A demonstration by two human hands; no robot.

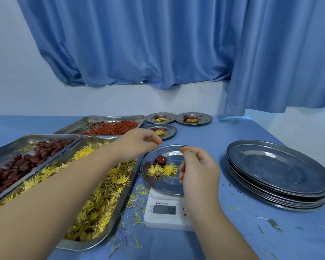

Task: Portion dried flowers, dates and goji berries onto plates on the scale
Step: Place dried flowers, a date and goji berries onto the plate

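- Left hand: fingers curled, tips pinching a small orange-red goji berry above the plate's far-left rim.
- Right hand: fingers curled, thumb against forefinger, over the plate's right side; cannot tell whether it pinches anything.
- Plate: below both hands, seated on the scale by the right wrist.
- Date: on the plate, left of the right hand; long axis unclear.
- Dried flowers: two, side by side, the pair running left to right.
- Flower tray: under the left forearm.
- Date tray: left of that forearm.
- Goji tray: beyond the left hand.
- Stacked plates: right of the right hand, on the counter.
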